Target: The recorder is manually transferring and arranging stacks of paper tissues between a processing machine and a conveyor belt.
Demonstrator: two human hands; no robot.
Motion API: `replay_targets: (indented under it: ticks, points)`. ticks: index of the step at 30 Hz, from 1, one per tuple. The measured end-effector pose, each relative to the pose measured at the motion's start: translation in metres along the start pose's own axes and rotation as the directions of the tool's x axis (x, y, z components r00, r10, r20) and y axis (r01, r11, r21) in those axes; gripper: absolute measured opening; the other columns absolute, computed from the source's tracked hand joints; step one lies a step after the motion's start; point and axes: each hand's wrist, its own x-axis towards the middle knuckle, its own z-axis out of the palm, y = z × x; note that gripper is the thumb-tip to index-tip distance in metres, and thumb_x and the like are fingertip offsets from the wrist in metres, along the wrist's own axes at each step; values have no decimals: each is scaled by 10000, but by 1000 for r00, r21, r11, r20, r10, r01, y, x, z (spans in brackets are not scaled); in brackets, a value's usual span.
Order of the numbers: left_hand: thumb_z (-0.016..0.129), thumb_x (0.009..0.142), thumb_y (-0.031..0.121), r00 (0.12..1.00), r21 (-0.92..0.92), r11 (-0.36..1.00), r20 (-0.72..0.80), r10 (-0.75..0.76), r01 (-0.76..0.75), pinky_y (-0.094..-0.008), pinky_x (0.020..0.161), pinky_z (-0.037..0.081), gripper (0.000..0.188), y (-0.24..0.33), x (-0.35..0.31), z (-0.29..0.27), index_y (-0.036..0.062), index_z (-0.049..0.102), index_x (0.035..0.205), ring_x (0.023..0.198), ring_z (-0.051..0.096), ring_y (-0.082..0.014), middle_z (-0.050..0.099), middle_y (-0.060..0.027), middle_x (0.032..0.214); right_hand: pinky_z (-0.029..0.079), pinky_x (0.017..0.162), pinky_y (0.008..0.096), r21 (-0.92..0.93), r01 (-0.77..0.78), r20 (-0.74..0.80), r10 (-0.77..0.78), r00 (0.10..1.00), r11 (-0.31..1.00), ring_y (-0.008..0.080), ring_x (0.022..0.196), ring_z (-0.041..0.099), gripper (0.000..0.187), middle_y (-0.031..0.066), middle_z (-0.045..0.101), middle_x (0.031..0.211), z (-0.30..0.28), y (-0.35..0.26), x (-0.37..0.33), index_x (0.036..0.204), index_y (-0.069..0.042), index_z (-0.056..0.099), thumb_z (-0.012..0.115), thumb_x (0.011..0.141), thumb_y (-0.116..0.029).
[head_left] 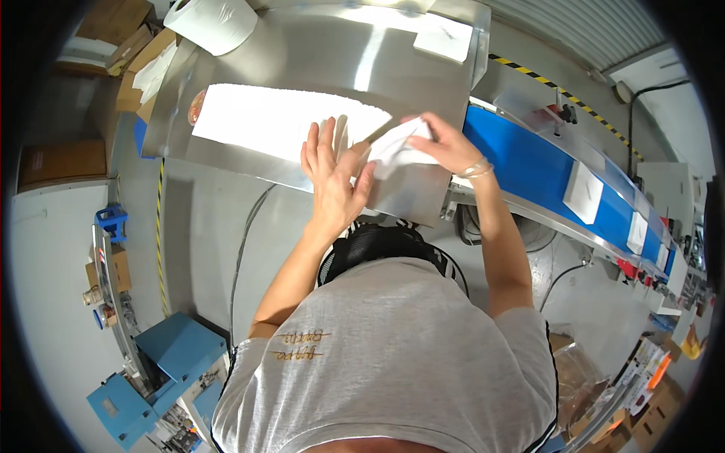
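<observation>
My right hand [449, 147] pinches a folded white paper sheet [400, 147] above the right part of a steel table [249, 162]. The sheet is tilted, slightly blurred, and its left corner reaches my left hand [336, 177]. That hand has its fingers spread, with the thumb and forefinger beside the sheet's corner; whether they press on it is hard to make out. Just beyond my left fingertips runs a long row of closely packed white sheets [264, 117]. A reddish, rounded object [197, 107] sits at the row's left end.
A blue conveyor belt [521, 158] slopes away on the right, carrying flat white pieces [583, 192]. Another white piece [444, 38] lies at the table's far right. A white paper roll [215, 26] and an open cardboard box [147, 72] stand far left.
</observation>
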Motion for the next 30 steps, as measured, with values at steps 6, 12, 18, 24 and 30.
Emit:
replay_targets:
  ticks: [6,12,18,24,30]
  points:
    - [613,795,30,998,108,992,6,-62,61,-510,1068,224,419,-6,-3,-1,77,587,1210,1327,264,-413,360,-188,1406,461,754,305,140,-354,-556,369,745,925,133,832,554,430,74,640,882,-54,49,-54,1057,13,601,610,884,-381]
    - [599,793,3,999,89,995,-25,-34,36,-501,1072,227,400,-7,-6,1,82,613,1185,1317,295,-407,393,-183,1391,455,833,361,-376,-812,-872,127,473,446,282,952,599,500,157,636,1018,-102,57,-97,1117,-9,586,683,806,-388]
    - [594,765,-15,999,20,999,-7,-31,31,-529,1083,157,363,-8,-6,1,109,666,1099,1348,238,-412,368,-176,1411,449,901,349,-493,-40,-262,-104,959,869,275,1054,557,487,121,555,1169,-54,-4,-44,1175,-98,566,759,729,-130]
    - [607,756,9,998,-25,999,43,-39,41,-562,1084,102,338,-3,1,-6,107,676,1072,1373,177,-426,313,-191,1441,438,899,311,-212,223,130,-199,971,951,204,1113,508,489,80,473,1249,15,-5,23,1188,-157,566,750,736,-120]
    - [647,790,91,995,50,995,-40,-86,88,-535,1073,169,331,-12,-1,-6,85,642,1122,1349,217,-421,316,-198,1431,457,821,243,293,-195,-98,233,968,936,87,935,550,350,30,602,1049,3,4,-13,1186,2,515,632,892,-148]
